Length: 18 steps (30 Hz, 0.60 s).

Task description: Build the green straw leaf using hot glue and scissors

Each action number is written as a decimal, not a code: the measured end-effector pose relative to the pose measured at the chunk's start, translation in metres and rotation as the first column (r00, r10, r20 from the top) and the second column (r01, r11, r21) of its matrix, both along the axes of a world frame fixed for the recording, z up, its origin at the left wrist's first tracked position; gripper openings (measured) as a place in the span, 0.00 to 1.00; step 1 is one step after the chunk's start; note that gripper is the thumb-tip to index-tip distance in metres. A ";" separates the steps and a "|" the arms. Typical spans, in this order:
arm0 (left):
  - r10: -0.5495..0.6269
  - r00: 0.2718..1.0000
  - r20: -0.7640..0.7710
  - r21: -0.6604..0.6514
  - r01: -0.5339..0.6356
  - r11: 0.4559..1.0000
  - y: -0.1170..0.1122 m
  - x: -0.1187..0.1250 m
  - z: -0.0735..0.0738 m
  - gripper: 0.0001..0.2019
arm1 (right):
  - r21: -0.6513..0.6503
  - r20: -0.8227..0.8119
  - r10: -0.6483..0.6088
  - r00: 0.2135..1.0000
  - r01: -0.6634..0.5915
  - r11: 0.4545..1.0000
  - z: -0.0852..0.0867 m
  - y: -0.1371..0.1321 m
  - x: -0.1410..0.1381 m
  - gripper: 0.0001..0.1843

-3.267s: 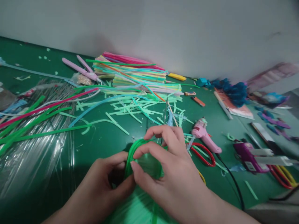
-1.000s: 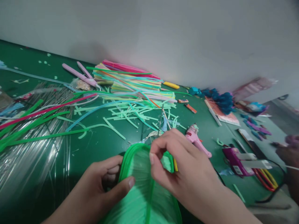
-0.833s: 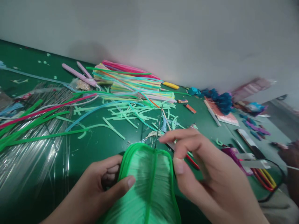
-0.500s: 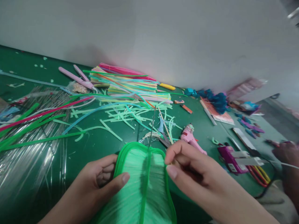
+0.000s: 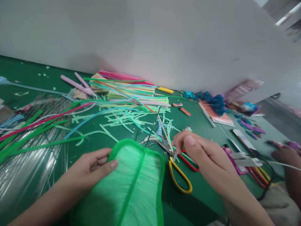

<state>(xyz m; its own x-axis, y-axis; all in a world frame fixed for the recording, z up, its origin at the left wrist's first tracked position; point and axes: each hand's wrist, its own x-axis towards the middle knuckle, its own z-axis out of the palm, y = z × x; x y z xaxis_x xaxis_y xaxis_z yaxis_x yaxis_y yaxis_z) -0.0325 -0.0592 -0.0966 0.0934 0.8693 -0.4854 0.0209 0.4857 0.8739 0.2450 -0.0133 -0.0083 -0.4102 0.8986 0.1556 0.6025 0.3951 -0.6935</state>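
Pinching the left rim of the green leaf-shaped piece (image 5: pixel 131 179), the left hand (image 5: pixel 91 164) presses its thumb on top, fingers curled beneath. The piece lies at the near side of the green bench (image 5: pixel 30 67), translucent, with a darker border and midrib. The right hand (image 5: pixel 199 153) curls narrow at the yellow-handled scissors (image 5: pixel 171 171); whether it grips them, I cannot tell.

The green leaf-shaped fibre panel (image 5: pixel 134 185) is cut off by the bottom edge. Right of the panel, the right hand (image 5: pixel 202 153) partly hides the red-handled scissors (image 5: pixel 191 164). Far right of the panel, another person's hand (image 5: pixel 284 155) is blurred and cropped.
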 end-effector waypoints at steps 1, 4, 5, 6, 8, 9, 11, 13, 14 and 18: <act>0.019 0.998 -0.060 0.027 -0.017 0.999 0.005 -0.006 0.005 0.21 | 0.055 -0.041 -0.056 0.998 0.058 0.997 -0.002 0.002 0.000 0.24; 0.001 0.964 -0.267 0.127 0.034 0.991 0.026 -0.024 0.031 0.23 | 0.281 -0.069 -0.151 0.986 0.165 0.945 -0.004 0.003 0.002 0.17; -0.027 0.940 -0.341 0.153 0.084 0.985 0.034 -0.030 0.041 0.24 | 0.375 -0.040 -0.168 0.985 0.171 0.911 -0.003 0.002 0.003 0.12; -0.057 0.909 -0.413 0.182 0.144 0.973 0.044 -0.034 0.053 0.24 | 0.461 0.009 -0.173 0.985 0.149 0.875 -0.001 0.000 0.004 0.07; -0.188 0.847 -0.497 0.205 0.325 0.923 0.066 -0.036 0.077 0.22 | 0.570 0.125 -0.152 0.980 0.054 0.820 0.005 -0.004 0.005 0.09; -0.291 0.811 -0.508 0.202 0.441 0.875 0.077 -0.034 0.089 0.19 | 0.568 0.188 -0.125 0.974 -0.004 0.823 0.007 -0.007 0.005 0.11; -0.460 0.713 -0.530 0.144 0.610 0.779 0.097 -0.022 0.113 0.17 | 0.424 0.281 -0.032 0.959 -0.094 0.901 0.009 -0.011 0.006 0.13; -0.586 0.608 -0.536 0.041 0.712 0.701 0.109 -0.004 0.132 0.14 | 0.136 0.257 0.087 0.963 -0.125 0.983 0.005 -0.014 0.006 0.13; -0.611 0.591 -0.527 0.021 0.728 0.686 0.111 0.007 0.139 0.14 | -0.025 0.194 0.140 0.971 -0.138 0.990 0.001 -0.014 0.005 0.13; -0.614 0.551 -0.565 0.034 0.759 0.650 0.107 0.046 0.149 0.12 | -0.441 -0.203 0.166 0.965 -0.241 0.864 -0.025 -0.017 0.000 0.16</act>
<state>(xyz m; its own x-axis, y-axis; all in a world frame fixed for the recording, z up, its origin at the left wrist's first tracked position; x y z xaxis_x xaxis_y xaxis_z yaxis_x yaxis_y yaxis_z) 0.0139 0.0482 0.0520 0.5429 0.7251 -0.4236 0.6830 -0.0878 0.7251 0.2454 -0.0304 -0.0330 -0.5968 0.7826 -0.1773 0.4150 0.1119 -0.9029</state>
